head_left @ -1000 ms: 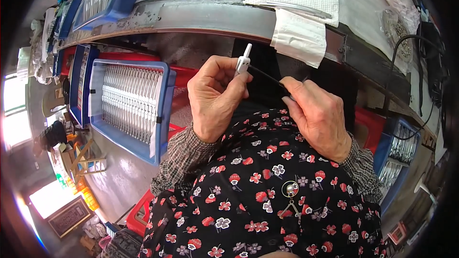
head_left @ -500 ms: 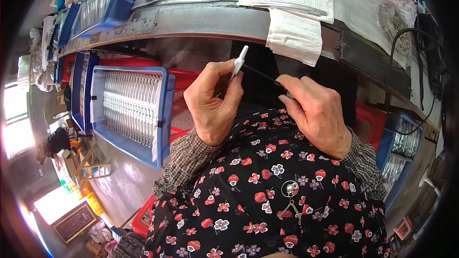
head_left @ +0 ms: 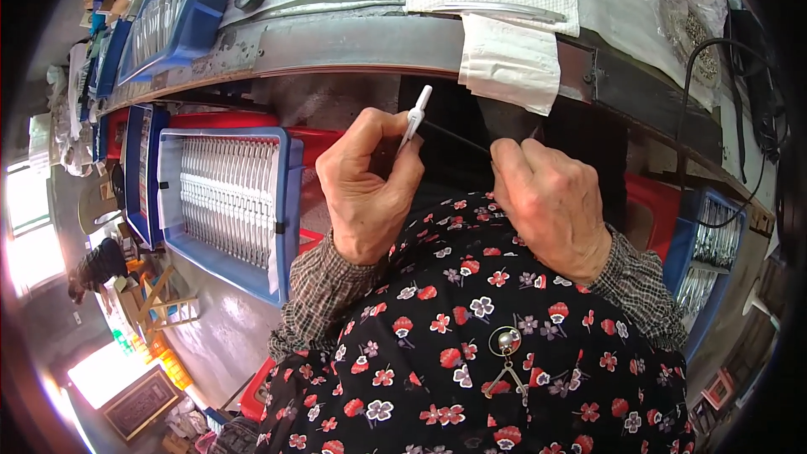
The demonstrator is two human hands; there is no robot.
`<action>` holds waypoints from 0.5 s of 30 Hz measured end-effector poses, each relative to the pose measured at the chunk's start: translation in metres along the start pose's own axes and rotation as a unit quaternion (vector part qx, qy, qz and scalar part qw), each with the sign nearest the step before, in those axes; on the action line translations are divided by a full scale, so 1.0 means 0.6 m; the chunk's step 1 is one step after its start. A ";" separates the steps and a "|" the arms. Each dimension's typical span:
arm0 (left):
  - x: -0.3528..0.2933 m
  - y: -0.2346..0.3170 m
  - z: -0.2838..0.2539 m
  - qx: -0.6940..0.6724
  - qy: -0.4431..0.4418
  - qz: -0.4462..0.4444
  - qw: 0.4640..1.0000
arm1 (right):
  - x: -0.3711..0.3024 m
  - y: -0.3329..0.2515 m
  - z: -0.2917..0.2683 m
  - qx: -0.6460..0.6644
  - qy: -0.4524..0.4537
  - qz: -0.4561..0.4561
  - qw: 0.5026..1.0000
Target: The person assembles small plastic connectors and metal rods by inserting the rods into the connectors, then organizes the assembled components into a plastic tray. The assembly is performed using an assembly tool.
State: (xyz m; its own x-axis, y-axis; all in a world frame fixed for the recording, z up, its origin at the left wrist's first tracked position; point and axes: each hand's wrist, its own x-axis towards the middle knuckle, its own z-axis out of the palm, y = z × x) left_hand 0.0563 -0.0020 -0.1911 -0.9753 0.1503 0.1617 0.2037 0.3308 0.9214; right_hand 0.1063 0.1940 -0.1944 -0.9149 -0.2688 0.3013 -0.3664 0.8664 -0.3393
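Between the thumb and forefinger of my left hand (head_left: 366,189) is a slim silvery-white metal piece (head_left: 417,115), its narrow end pointing up and away; its exact kind cannot be made out. A thin black rod (head_left: 456,136) runs from that piece across to my right hand (head_left: 551,206). My right fingers are curled round the rod's other end, and whatever handle it has is hidden in the fist. Both hands are in front of the floral apron (head_left: 471,345), just short of the bench edge.
The metal bench edge (head_left: 353,52) crosses ahead, with white paper towels (head_left: 511,63) draped over it and a slim metal piece lying there. A blue tray (head_left: 290,202) of silvery pieces stands at left, another blue bin (head_left: 193,38) on the bench. A black cable (head_left: 688,88) loops at right.
My right hand has turned over, its fingers curling further and its knuckles rising. My left hand keeps the metal piece in nearly the same place. The whole view has shifted slightly.
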 end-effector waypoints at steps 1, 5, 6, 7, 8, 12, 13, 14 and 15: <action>0.001 0.002 0.002 -0.016 0.000 -0.009 1.000 | 0.000 0.000 -0.001 0.023 -0.013 0.013 1.000; -0.001 -0.009 -0.003 0.021 -0.001 0.003 1.000 | 0.004 0.005 0.006 0.121 -0.046 0.037 0.991; -0.002 -0.012 -0.002 0.021 -0.001 0.001 1.000 | 0.005 0.008 0.009 0.165 -0.056 0.050 0.983; -0.002 -0.015 -0.001 0.018 -0.002 -0.002 1.000 | 0.005 0.011 0.010 0.209 -0.065 0.064 0.974; -0.003 -0.020 0.000 0.014 -0.002 -0.005 1.000 | 0.006 0.016 0.012 0.209 -0.067 0.064 0.973; -0.004 -0.033 0.003 0.016 -0.005 0.003 1.000 | 0.010 0.033 0.012 0.347 -0.155 0.106 0.919; -0.004 -0.035 0.004 0.020 -0.003 0.015 1.000 | 0.010 0.035 0.011 0.387 -0.177 0.124 0.896; -0.005 -0.036 0.006 0.023 0.001 0.028 0.999 | 0.006 0.035 0.014 0.387 -0.177 0.124 0.896; -0.006 -0.034 0.008 0.023 0.001 0.028 0.999 | 0.000 0.035 0.019 0.384 -0.128 0.104 0.909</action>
State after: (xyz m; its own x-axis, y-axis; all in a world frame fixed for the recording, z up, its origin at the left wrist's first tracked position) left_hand 0.0557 -0.0048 -0.2125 -0.9625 0.1672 0.2137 0.2617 0.3648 0.8935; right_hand 0.0968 0.2071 -0.2116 -0.9512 -0.3075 -0.0248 -0.1016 0.3879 -0.9161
